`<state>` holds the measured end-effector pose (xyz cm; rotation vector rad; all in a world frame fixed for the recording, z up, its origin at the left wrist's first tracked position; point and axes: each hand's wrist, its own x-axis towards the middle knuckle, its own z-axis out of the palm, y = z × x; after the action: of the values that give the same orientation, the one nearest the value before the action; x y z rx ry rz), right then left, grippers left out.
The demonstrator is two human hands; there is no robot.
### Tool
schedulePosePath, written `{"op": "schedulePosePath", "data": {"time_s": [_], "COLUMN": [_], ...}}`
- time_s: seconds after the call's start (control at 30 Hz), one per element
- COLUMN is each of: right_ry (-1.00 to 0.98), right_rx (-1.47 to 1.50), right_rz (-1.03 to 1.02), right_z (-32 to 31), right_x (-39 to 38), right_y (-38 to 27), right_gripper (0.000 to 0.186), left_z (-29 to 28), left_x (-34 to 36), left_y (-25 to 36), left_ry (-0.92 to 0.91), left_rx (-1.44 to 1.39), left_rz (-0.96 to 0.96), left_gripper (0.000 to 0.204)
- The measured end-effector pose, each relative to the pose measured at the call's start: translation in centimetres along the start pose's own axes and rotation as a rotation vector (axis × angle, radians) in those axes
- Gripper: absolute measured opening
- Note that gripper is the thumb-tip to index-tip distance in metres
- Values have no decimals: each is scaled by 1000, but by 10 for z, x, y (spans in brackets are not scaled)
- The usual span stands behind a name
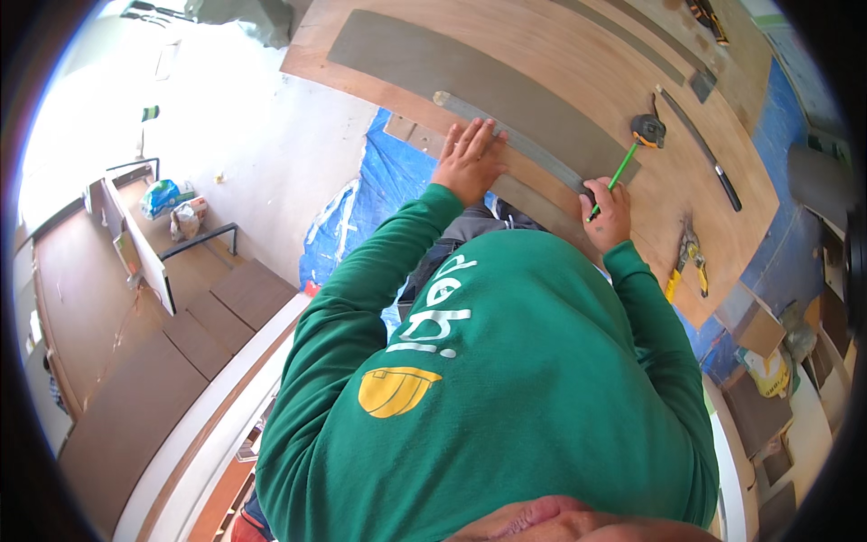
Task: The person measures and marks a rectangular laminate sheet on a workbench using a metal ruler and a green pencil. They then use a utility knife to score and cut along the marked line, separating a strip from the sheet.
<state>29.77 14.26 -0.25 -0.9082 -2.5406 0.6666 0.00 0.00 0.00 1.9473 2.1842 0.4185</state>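
My left hand (470, 164) lies with fingers apart on a long metal straightedge (537, 154) and the board beside it. The straightedge runs along a wide grey strip (397, 54) on a plywood board (733, 235). My right hand (606, 213), at the straightedge's right end, is closed on a green pencil (625, 163). Just above it is a black and orange tape measure (648, 131). Farther right lie a long black-handled blade (700, 146) and yellow-handled snips (694, 262).
Blue plastic sheeting (334, 244) lies under the board and along its right side. Thinner grey strips (623, 36) and another tool (709, 20) are at the top. Panels (135, 388) and small bags (161, 199) are at the left. Offcuts and a yellow-white bag (768, 370) are at the right.
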Motion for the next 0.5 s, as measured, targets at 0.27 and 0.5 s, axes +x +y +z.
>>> {"op": "schedulePosePath", "data": {"time_s": [0.27, 0.5], "right_ry": [3, -2], "right_rx": [42, 21], "right_rz": [12, 19], "right_z": [-16, -26], "right_x": [-2, -11], "right_y": [-6, 2], "right_gripper": [36, 39], "left_z": [0, 1], "left_x": [-1, 0], "left_y": [3, 2], "left_ry": [22, -10], "left_rx": [52, 79], "left_rz": [-4, -22], "left_gripper": [55, 55]}}
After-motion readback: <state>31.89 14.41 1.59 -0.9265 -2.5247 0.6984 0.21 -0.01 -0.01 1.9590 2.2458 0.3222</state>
